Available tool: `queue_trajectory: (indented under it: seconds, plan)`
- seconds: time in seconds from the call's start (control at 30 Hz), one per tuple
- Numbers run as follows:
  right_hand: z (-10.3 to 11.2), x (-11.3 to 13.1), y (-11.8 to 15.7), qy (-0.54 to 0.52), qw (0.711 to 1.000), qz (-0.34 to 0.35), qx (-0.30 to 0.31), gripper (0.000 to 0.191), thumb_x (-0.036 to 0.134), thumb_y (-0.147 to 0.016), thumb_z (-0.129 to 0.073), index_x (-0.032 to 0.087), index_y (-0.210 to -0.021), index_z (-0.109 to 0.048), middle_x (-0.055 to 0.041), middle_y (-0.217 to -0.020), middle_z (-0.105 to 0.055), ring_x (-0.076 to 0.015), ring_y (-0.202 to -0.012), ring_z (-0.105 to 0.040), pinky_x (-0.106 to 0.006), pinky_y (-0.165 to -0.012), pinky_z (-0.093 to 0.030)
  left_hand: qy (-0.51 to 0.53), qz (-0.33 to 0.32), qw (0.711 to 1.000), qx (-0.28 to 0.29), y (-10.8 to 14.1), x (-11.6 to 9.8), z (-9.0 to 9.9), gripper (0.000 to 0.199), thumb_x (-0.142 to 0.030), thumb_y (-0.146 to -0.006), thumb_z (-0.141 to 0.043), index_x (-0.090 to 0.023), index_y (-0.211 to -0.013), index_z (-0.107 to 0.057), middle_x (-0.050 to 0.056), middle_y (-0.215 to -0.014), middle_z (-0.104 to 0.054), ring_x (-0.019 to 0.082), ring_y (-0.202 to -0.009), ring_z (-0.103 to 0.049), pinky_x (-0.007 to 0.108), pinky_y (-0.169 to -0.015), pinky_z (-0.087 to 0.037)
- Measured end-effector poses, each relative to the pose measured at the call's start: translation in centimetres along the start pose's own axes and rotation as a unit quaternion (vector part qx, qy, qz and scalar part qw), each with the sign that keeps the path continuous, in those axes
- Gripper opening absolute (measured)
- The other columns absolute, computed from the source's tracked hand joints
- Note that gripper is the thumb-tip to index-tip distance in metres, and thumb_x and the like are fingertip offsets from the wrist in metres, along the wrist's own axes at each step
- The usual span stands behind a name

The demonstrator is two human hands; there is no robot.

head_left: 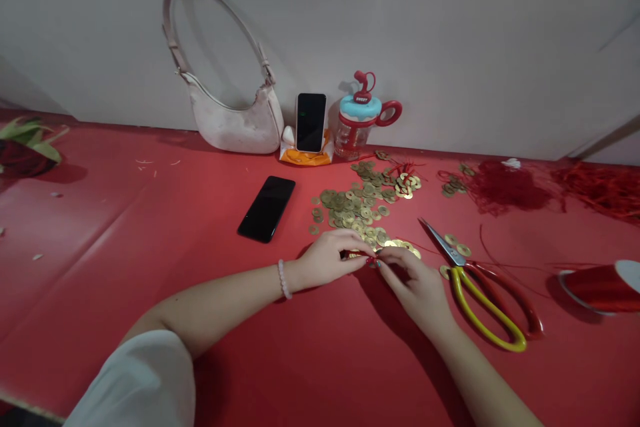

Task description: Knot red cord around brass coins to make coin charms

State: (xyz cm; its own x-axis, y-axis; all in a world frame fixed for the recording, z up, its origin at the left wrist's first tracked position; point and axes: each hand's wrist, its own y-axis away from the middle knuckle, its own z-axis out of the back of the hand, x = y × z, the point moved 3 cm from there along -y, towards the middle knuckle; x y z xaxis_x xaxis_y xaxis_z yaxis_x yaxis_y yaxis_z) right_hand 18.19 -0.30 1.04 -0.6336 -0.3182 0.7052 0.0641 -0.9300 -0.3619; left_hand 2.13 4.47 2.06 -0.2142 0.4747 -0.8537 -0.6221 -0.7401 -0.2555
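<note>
My left hand, with a beaded bracelet at the wrist, pinches a thin red cord between thumb and forefinger. Fingertip to fingertip with it, my right hand is closed on the same cord. The small part between the fingertips is too tiny to make out fully. Just beyond both hands spreads a pile of brass coins with holes in the middle. Scissors with one yellow and one red handle lie to the right of my right hand, blades pointing away.
A black phone lies left of the coins. Along the wall stand a pale handbag, a propped phone and a lidded cup. Red thread is heaped at the back right, and a spool of red cord lies nearer.
</note>
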Motion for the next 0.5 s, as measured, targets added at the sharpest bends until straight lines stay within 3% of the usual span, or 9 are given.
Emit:
queue_trajectory:
  seconds: [0.13,0.27,0.4,0.5]
  plan:
    - [0.6,0.9,-0.4,0.020,0.996,0.088,-0.018,0.010,0.021,-0.082,-0.052,0.023,-0.086,-0.061,-0.0055,-0.082,-0.066,-0.0189,-0.079,-0.062,-0.035,-0.071,-0.052,-0.003,-0.003,1.000,-0.012,0.1,0.2,-0.1,0.016,-0.020,-0.081,-0.055,-0.019,-0.091,-0.068,0.004,-0.090,-0.064,0.012,-0.083,-0.058,0.025,-0.078,-0.046]
    - [1.0,1.6,-0.5,0.027,0.991,0.126,-0.042,0.011,0.016,-0.081,-0.053,0.023,-0.084,-0.061,-0.0056,-0.083,-0.063,-0.0186,-0.080,-0.060,-0.035,-0.071,-0.051,-0.009,-0.008,1.000,-0.007,0.0,0.2,-0.2,0.017,-0.020,-0.081,-0.054,-0.018,-0.092,-0.067,0.004,-0.089,-0.064,0.012,-0.083,-0.058,0.025,-0.079,-0.046]
    - [0.8,1.8,-0.2,0.010,0.991,0.134,-0.017,0.014,0.013,-0.079,-0.051,0.023,-0.087,-0.057,-0.0045,-0.080,-0.063,-0.0178,-0.077,-0.059,-0.034,-0.069,-0.050,-0.007,-0.019,0.999,0.048,0.0,-0.1,-0.3,0.017,-0.020,-0.081,-0.054,-0.016,-0.092,-0.067,0.005,-0.087,-0.064,0.013,-0.081,-0.059,0.025,-0.077,-0.046]
    - [0.8,1.6,0.0,0.014,0.994,0.103,-0.037,0.011,0.014,-0.080,-0.050,0.023,-0.084,-0.055,-0.0034,-0.078,-0.062,-0.0170,-0.074,-0.060,-0.032,-0.067,-0.050,0.012,-0.039,0.994,0.105,0.0,-0.5,-0.4,0.015,-0.019,-0.081,-0.055,-0.016,-0.090,-0.067,0.005,-0.089,-0.065,0.013,-0.083,-0.059,0.024,-0.080,-0.046]
